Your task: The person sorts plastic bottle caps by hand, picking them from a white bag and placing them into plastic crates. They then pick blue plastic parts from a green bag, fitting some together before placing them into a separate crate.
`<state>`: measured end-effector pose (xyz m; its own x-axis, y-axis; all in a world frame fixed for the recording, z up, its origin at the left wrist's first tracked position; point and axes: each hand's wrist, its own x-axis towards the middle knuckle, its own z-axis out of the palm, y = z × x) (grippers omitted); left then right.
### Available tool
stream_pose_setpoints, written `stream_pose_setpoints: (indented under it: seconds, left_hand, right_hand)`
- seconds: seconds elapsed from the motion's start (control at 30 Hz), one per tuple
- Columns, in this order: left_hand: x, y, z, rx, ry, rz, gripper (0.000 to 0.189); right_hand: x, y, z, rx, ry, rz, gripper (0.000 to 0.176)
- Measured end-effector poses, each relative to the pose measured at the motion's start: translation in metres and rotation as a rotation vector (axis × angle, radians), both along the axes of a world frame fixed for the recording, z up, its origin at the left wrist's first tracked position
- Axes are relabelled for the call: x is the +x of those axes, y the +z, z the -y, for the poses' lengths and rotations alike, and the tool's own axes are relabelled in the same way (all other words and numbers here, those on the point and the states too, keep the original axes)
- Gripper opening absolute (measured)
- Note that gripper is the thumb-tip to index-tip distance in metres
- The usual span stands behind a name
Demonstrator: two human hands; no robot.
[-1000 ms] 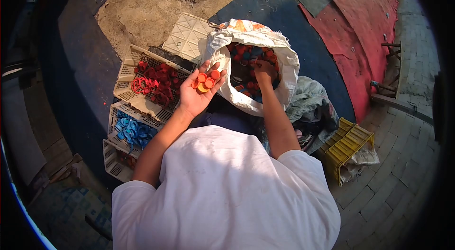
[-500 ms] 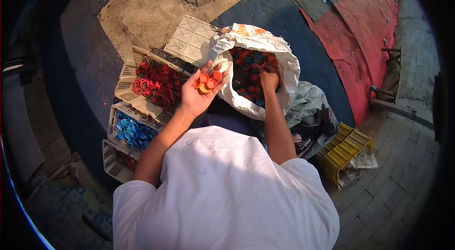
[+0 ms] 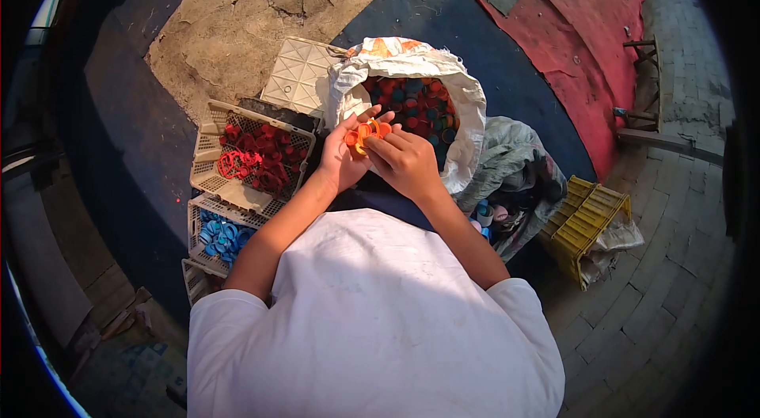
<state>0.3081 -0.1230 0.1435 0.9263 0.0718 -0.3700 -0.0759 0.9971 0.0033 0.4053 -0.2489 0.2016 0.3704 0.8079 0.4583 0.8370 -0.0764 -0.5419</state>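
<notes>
Hands meet just in front of the open mouth of the white sack [image 3: 473, 105]. Left hand [image 3: 342, 161]: palm up and cupped, fingers apart, orange caps [image 3: 366, 131] resting in it, not clamped. Right hand [image 3: 412, 166]: knuckles up, fingertips together at these caps; cannot tell whether they pinch one.

Step in hand, as judged: handling the caps in the left palm with the right fingers; adding or sorting, unclear. More caps, red, orange and dark green-blue, lie inside the sack. To the left, the upper crate [image 3: 231, 193] holds red pieces, the lower crate [image 3: 195, 220] blue ones.

Next move, as judged, calls for a level left palm, since the caps sit loose near its edge, and light right fingers.
</notes>
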Motion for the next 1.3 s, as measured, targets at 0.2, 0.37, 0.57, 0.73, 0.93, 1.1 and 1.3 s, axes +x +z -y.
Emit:
stream_pose_setpoints:
  seconds: [0.2,0.37,0.57,0.73,0.93,1.1,1.3]
  left_hand:
    - [0.008,0.01,0.001,0.022,0.001,-0.006,0.044]
    - [0.003,0.006,-0.004,0.005,0.027,-0.099,0.039]
    - [-0.005,-0.001,-0.011,-0.015,0.11,-0.095,0.038]
    - [-0.007,0.002,-0.013,-0.011,0.146,-0.087,0.039]
    - [-0.006,0.006,-0.013,-0.026,0.158,-0.096,0.04]
    - [-0.009,0.005,-0.014,-0.044,0.175,-0.089,0.042]
    - [-0.021,-0.001,-0.018,-0.05,0.213,-0.101,0.042]
  right_hand:
    - [-0.009,-0.008,-0.002,-0.117,0.003,-0.024,0.028]
    - [-0.004,-0.006,0.01,0.0,-0.013,-0.248,0.026]
    - [0.034,-0.086,0.037,0.052,-0.466,-0.783,0.017]
    - [0.088,-0.173,0.041,-0.496,-0.704,-0.36,0.024]
    - [0.125,-0.219,0.016,-0.64,-0.791,-0.382,0.039]
    - [0.151,-0.246,0.013,-0.626,-0.845,-0.375,0.034]
    - [0.16,-0.246,0.0,-0.74,-0.87,-0.426,0.04]
